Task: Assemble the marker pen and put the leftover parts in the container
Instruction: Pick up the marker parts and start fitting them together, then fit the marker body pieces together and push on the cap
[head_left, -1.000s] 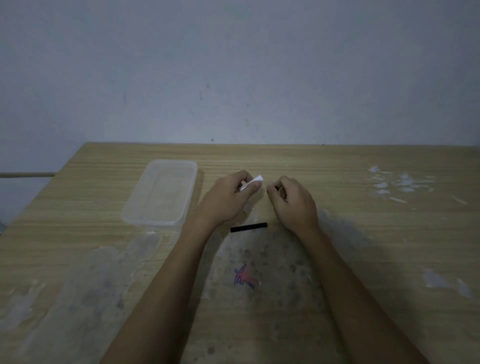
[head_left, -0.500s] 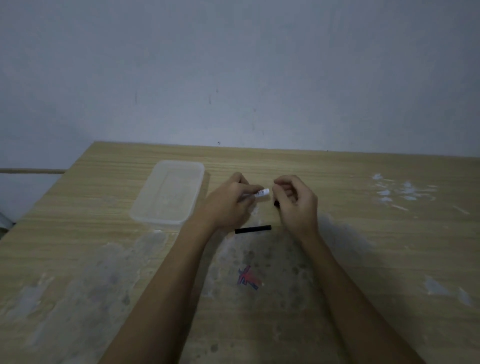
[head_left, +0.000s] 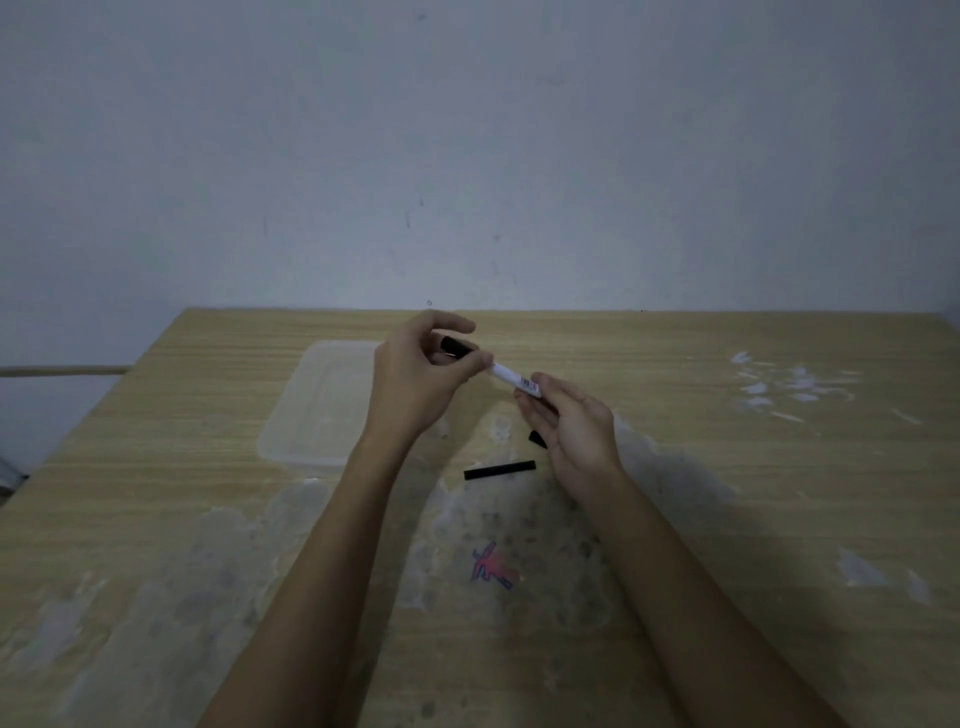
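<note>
- Your left hand (head_left: 415, 384) is raised above the desk (head_left: 727, 519), its fingers (head_left: 478, 359) pinched around the marker pen (head_left: 511, 378) near the pen's black end (head_left: 456, 346).
- The pen has a white barrel with a small printed label, and it slants down from upper left to lower right between your two hands.
- Your right hand (head_left: 576, 436) meets the lower, right end of the barrel; its fingers (head_left: 545, 387) curl closed on that end, so both hands grip the same pen.
- A small black piece (head_left: 537, 439) shows just under your right palm. You cannot tell from this view whether the hand holds it or it lies on the desk.
- A thin black stick-shaped part (head_left: 500, 470) lies flat on the desk, near your right wrist and between your two forearms, touching neither hand.
- The clear plastic container (head_left: 317, 405) sits on the desk to the left of your left hand, partly hidden by that hand and wrist. It looks open at the top, and its contents cannot be made out.
- A red and blue scribble (head_left: 493, 566) marks the desk closer to you, between your forearms.
- White flecks (head_left: 779, 384) are scattered on the far right of the desk, well apart from the hands.
- The desk surface is light wood grain with pale worn patches, set against a plain wall (head_left: 467, 156).
</note>
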